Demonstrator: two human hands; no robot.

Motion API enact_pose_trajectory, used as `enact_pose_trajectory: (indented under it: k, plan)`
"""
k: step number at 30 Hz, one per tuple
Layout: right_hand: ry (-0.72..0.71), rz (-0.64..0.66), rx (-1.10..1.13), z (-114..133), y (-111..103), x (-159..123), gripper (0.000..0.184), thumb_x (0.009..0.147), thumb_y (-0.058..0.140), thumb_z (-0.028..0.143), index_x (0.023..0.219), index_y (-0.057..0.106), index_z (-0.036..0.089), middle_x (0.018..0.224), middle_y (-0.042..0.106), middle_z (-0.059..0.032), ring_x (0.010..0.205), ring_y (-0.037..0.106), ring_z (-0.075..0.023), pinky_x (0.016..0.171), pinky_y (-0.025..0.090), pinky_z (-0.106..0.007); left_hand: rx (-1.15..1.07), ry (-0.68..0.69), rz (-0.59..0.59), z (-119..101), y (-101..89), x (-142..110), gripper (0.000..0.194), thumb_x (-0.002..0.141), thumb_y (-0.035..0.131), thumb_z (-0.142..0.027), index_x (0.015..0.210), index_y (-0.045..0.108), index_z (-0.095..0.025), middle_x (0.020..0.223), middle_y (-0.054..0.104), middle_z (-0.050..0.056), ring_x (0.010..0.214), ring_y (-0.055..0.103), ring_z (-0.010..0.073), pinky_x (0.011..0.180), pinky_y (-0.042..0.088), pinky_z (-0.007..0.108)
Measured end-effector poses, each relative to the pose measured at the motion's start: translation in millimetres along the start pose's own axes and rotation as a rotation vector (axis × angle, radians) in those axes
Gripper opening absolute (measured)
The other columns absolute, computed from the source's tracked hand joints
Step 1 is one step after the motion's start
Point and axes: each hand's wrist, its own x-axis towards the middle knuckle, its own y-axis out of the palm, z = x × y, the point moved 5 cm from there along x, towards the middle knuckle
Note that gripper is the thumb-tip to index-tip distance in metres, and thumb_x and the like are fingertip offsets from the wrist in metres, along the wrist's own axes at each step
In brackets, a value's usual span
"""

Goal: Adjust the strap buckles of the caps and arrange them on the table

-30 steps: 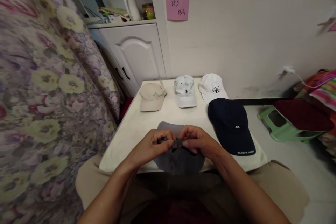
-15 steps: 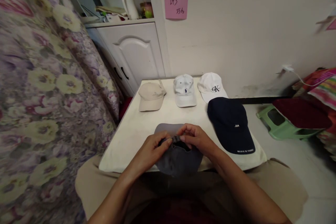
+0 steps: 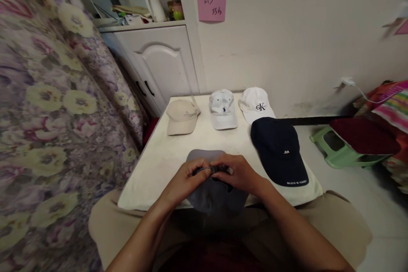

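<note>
In the head view, the gray cap (image 3: pixel 216 197) is lying at the near edge of the table (image 3: pixel 153 170), its strap at the back. The left hand (image 3: pixel 188 177) and right hand (image 3: pixel 235 173) are pinching this strap between thumbs and fingers. Beyond the gray cap, a beige cap (image 3: pixel 182 117), a pale cap (image 3: pixel 223 109) and a white cap (image 3: pixel 256 105) are resting; to its right, a navy cap (image 3: pixel 279 151).

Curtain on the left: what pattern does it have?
The curtain is floral, best seen in the head view.
</note>
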Motion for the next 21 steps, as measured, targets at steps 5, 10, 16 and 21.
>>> enact_pose_trajectory:
  k: [5, 10, 16, 21]
  plan:
    - [0.016, 0.004, -0.052, -3, 2, -1, 0.022, 0.082, 0.07, 0.02, 0.104, 0.069, 0.023, 0.091, 0.073, -0.004, 0.076, 0.065, -0.0189, 0.071, 0.049, -0.031, 0.004, 0.027, -0.009, 2, -1.5, 0, 0.03, 0.087, 0.056, -0.04, 0.068, 0.049, -0.018, 0.067, 0.043, -0.003, 0.064, 0.039, 0.0125, 0.055, 0.03, 0.022]
    - [0.019, -0.009, -0.044, -6, 5, -3, 0.021, 0.083, 0.068, 0.02, 0.103, 0.068, 0.024, 0.093, 0.073, -0.0044, 0.08, 0.066, -0.02, 0.072, 0.05, -0.032, 0.054, 0.018, -0.044, 5, -2.0, -1, 0.029, 0.088, 0.055, -0.038, 0.067, 0.048, -0.019, 0.066, 0.043, -0.004, 0.063, 0.039, 0.0123, 0.055, 0.029, 0.022]
    - [0.054, 0.017, 0.04, -7, 7, -3, 0.019, 0.086, 0.067, 0.024, 0.104, 0.066, 0.023, 0.093, 0.071, -0.0049, 0.075, 0.066, -0.0189, 0.068, 0.05, -0.031, -0.031, 0.021, -0.107, 8, 0.8, 1, 0.03, 0.084, 0.058, -0.034, 0.062, 0.045, -0.018, 0.067, 0.05, -0.002, 0.066, 0.046, 0.0132, 0.06, 0.034, 0.024]
    - [0.106, 0.061, 0.103, -7, 7, -3, 0.016, 0.087, 0.067, 0.026, 0.103, 0.067, 0.024, 0.084, 0.069, -0.0019, 0.064, 0.066, -0.0158, 0.064, 0.05, -0.029, -0.187, 0.007, -0.138, 11, 2.4, 1, 0.027, 0.078, 0.066, -0.032, 0.069, 0.045, -0.019, 0.071, 0.052, -0.004, 0.066, 0.047, 0.012, 0.06, 0.034, 0.023]
